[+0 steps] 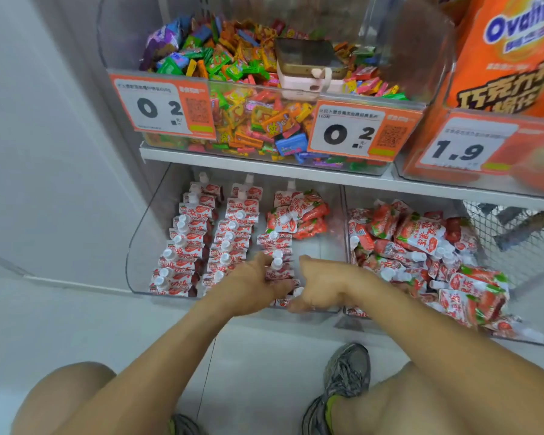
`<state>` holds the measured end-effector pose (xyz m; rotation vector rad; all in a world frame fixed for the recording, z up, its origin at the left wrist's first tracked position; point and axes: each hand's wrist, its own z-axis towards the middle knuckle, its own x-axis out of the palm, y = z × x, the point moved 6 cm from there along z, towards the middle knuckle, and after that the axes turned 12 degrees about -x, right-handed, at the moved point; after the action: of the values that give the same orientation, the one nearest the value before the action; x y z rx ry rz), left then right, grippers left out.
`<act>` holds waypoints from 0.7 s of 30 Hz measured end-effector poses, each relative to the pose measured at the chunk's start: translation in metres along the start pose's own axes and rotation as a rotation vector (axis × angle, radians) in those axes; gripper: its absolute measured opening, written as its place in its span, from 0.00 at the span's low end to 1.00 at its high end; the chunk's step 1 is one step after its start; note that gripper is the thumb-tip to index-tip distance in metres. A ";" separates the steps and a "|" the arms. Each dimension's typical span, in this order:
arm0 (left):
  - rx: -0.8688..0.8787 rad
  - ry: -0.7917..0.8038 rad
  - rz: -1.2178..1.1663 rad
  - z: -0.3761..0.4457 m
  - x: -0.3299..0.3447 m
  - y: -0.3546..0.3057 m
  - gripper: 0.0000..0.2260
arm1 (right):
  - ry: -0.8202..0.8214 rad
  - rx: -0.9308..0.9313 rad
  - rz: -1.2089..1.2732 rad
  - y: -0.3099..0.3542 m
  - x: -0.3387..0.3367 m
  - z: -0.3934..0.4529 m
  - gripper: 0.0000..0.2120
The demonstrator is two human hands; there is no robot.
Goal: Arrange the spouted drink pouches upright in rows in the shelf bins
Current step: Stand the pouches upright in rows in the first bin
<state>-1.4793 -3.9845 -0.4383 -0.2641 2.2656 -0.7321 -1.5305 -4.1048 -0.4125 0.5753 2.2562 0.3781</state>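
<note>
Left bin: two upright pouch rows; third row incomplete. Left hand closed on its front pouches; right hand curled beside, grip unclear. Right bin: loose pouches heaped. Risk: releasing may topple the unsupported row.

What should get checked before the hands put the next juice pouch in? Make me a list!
1. First row of pouches standing, caps up: ok.
2. Second row standing, caps up: ok.
3. Third row finished: not ok; loose pouches lie flat at its back.
4. Left bin has room beside the third row: ok, bare floor shows on its right.
5. Left hand and right hand steadying the third row's front: cannot tell how firmly; the fingers hide the pouches.
6. Right bin sorted: not ok; its pile is jumbled.
</note>
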 end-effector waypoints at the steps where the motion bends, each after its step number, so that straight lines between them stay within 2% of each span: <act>1: -0.011 0.027 -0.041 0.002 0.000 0.003 0.28 | -0.024 0.007 0.054 -0.001 0.002 0.002 0.32; 3: -0.020 0.090 -0.156 0.005 0.000 0.005 0.28 | -0.087 0.027 0.188 -0.007 0.004 0.003 0.27; 6: -0.035 0.166 -0.305 0.007 0.001 0.004 0.26 | -0.180 0.041 0.350 -0.017 0.014 0.008 0.36; 9: -0.038 0.220 -0.369 0.006 0.005 0.000 0.23 | -0.260 0.032 0.486 -0.022 0.022 0.010 0.36; 11: -0.048 0.245 -0.387 0.006 0.006 0.001 0.21 | -0.282 0.026 0.508 -0.022 0.025 0.009 0.36; 13: -0.053 0.253 -0.379 0.006 0.005 0.003 0.20 | -0.289 0.018 0.526 -0.023 0.029 0.010 0.42; 16: -0.069 0.276 -0.373 0.006 0.005 0.004 0.20 | -0.270 0.014 0.554 -0.024 0.032 0.010 0.43; 19: -0.099 0.214 -0.356 0.010 0.005 0.008 0.09 | -0.227 0.005 0.556 -0.024 0.032 0.007 0.59; 21: -0.108 0.136 -0.359 0.014 0.002 0.010 0.12 | -0.269 -0.026 0.554 -0.022 0.030 0.007 0.64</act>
<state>-1.4702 -3.9828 -0.4530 -0.7053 2.4196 -0.8308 -1.5500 -4.1078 -0.4451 1.1676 1.8079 0.5619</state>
